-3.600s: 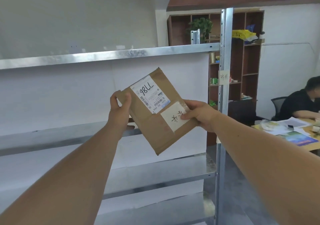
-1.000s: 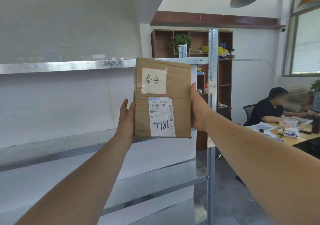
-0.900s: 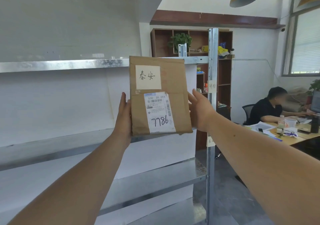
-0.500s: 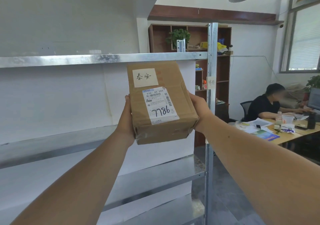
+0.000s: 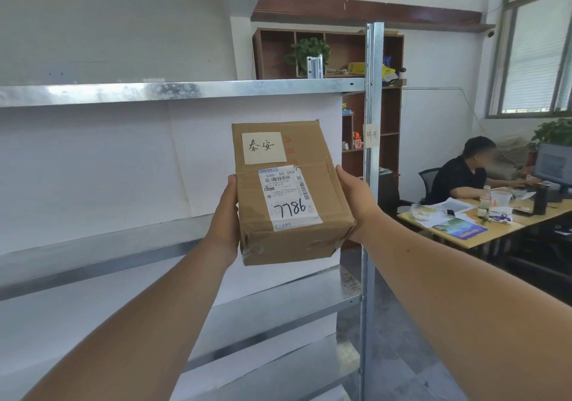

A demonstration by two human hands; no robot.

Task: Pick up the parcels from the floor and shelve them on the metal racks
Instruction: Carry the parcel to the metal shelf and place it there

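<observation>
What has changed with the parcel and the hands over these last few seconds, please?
The parcel was turned from tilted with its labels upside down to upright, then tipped back so its labelled face looks up and its near end shows. The left hand and right hand still clasp its sides. It is not yet on the metal rack.

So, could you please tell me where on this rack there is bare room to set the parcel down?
The shelf behind the parcel is bare from the left edge to the upright post. The shelf below and the top shelf look bare too. The desk at right is crowded. Left hand and right hand grip the parcel.
</observation>
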